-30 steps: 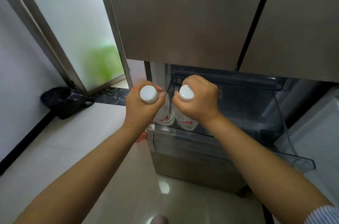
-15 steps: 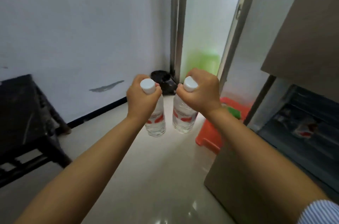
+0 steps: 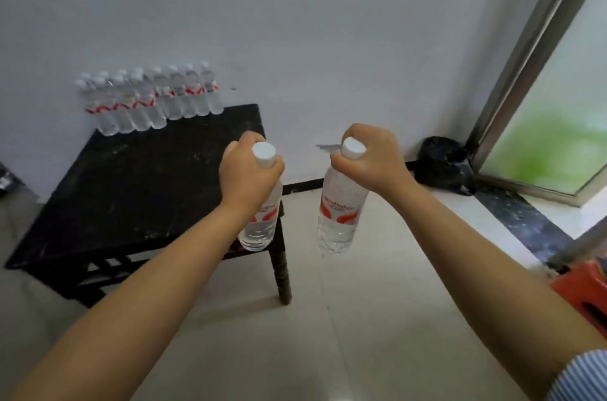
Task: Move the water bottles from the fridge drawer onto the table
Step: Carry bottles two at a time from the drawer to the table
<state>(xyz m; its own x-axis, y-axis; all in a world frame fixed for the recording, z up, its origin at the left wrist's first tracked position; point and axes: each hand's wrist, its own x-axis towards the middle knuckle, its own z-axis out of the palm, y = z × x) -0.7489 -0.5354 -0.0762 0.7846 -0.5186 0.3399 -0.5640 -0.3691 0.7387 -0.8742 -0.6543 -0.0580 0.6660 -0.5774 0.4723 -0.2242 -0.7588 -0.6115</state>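
Observation:
My left hand (image 3: pixel 244 175) grips a clear water bottle (image 3: pixel 261 223) with a white cap and red label by its neck; it hangs over the right front corner of the black table (image 3: pixel 131 190). My right hand (image 3: pixel 369 160) grips a second, matching water bottle (image 3: pixel 338 220) by the neck, held in the air over the floor just right of the table. Both bottles hang about upright. Several more water bottles (image 3: pixel 147 98) stand in rows along the table's far edge against the wall. The fridge drawer is out of view.
A white wall runs behind the table. A black bag (image 3: pixel 445 164) lies on the floor by a sliding door frame (image 3: pixel 525 52) at right. An orange-red plastic item (image 3: pixel 588 292) sits at the right edge. Pale floor tiles (image 3: pixel 345 335) spread below my arms.
The view has swung left, from the fridge drawer past the door to the black table. Both hands lifted the bottles out of the drawer and carried them toward the table, now held further apart.

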